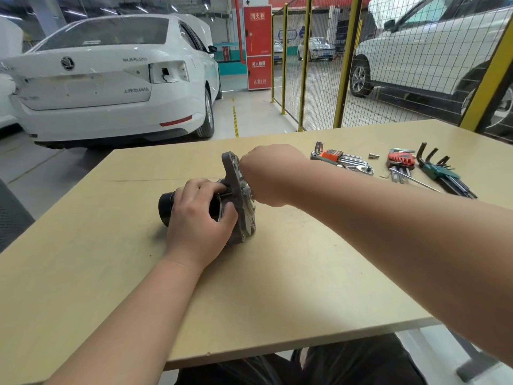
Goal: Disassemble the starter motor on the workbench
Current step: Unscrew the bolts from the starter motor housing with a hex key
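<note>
The starter motor (237, 201) lies on its side in the middle of the workbench (305, 259). Its black cylindrical body points left and its grey metal flange faces right. My left hand (198, 218) grips the black body from above, fingers curled round it near the flange. My right hand (266, 173) is at the flange's right face, fingers curled against it. Whether it holds a tool or a part is hidden behind the hand.
Hex key sets lie at the bench's back right: an orange-holder set (337, 158), a red-holder set (401, 161) and a green-holder set (441, 173). A small socket (374, 156) sits between them. A yellow wire fence (344, 59) and parked cars stand beyond the bench.
</note>
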`<action>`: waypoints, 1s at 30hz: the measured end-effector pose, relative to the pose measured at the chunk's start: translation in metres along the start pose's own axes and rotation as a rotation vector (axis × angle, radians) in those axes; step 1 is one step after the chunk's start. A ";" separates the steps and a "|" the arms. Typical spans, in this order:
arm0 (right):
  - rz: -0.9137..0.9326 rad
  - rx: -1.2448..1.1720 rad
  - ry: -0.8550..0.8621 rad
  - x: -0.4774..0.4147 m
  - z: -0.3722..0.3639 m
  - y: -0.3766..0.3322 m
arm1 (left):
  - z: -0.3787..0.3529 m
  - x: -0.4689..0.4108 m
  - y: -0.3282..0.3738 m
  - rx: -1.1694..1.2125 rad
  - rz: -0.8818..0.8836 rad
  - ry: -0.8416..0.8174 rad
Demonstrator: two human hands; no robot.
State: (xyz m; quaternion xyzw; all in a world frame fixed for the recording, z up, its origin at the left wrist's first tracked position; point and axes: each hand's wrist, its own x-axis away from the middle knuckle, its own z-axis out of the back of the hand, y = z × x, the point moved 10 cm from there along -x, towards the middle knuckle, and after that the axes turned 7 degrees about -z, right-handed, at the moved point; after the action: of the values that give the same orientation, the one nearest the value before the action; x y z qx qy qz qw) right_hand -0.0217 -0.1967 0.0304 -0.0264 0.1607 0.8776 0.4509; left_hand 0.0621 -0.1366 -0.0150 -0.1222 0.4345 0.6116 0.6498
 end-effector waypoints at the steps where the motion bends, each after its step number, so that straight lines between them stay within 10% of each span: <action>1: -0.011 0.009 0.003 -0.001 -0.002 0.001 | 0.000 0.000 0.000 0.001 -0.002 0.001; 30: 0.183 -0.027 -0.060 0.008 -0.011 -0.007 | -0.001 0.000 -0.002 -0.008 -0.005 0.018</action>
State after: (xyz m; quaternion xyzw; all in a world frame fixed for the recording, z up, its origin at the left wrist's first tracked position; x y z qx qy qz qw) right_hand -0.0218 -0.1905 0.0165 0.0088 0.1369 0.9175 0.3732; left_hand 0.0632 -0.1381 -0.0159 -0.1313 0.4375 0.6106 0.6469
